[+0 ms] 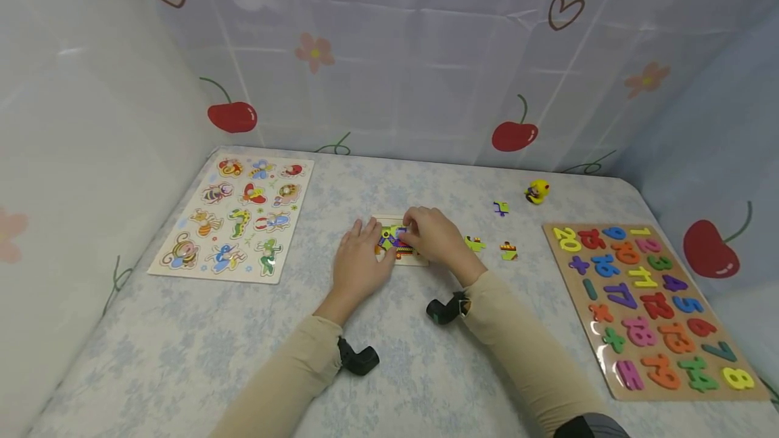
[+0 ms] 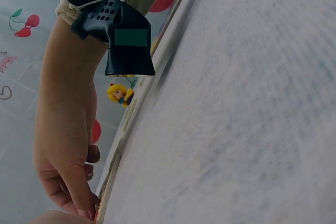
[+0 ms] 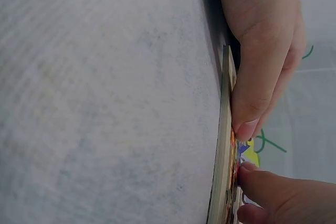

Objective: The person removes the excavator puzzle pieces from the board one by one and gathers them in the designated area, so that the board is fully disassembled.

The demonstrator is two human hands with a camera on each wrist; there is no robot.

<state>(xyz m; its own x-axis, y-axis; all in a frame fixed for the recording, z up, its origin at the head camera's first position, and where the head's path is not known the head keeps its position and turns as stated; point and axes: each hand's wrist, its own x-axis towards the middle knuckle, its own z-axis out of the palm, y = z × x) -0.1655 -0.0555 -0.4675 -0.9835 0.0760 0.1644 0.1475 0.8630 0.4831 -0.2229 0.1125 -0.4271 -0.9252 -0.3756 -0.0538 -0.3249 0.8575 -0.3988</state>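
A small wooden jigsaw board with a pale frame lies mid-table, partly filled with bright pieces. My left hand rests along its left side, fingers extended and thumb on the lower part. From the right, my right hand bends its fingers down onto the board and pinches a purple-blue puzzle piece, mostly covered by the fingers. In the right wrist view, a yellow and purple bit stands up between the left hand and right hand. The left wrist view shows the right hand fingertips at the board.
Loose jigsaw pieces lie right of the board: a yellow-green one, a striped one and a smaller one. Behind them stands a yellow figurine. An insect puzzle board lies left, a number board right.
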